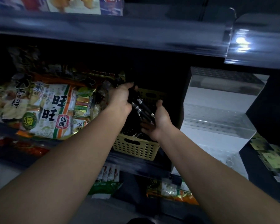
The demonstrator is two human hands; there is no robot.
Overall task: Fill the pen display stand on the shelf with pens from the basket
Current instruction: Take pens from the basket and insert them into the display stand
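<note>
Black pens (142, 109) are held as a small bundle directly above the tan perforated basket (136, 147), which sits on the shelf (136, 166) between the snack bags (52, 109) and the pen display stand (217, 113).

**Progress.** No pen is visible in the clear stepped stand, and its rows of holes appear vacant. Filling is judged not yet begun. More dark pens remain in the basket.

**Hands.** The left hand (120, 101) grips the upper end of the bundle with curled fingers. The right hand (160, 120) lies palm-up under the lower end, supporting it, with the thumb raised clear.

**Orientation.** The bundle's long axis runs diagonally from far-left down to near-right, into the right palm. Metal-banded ends face that palm. Whether these are tips or caps cannot be determined.
</note>
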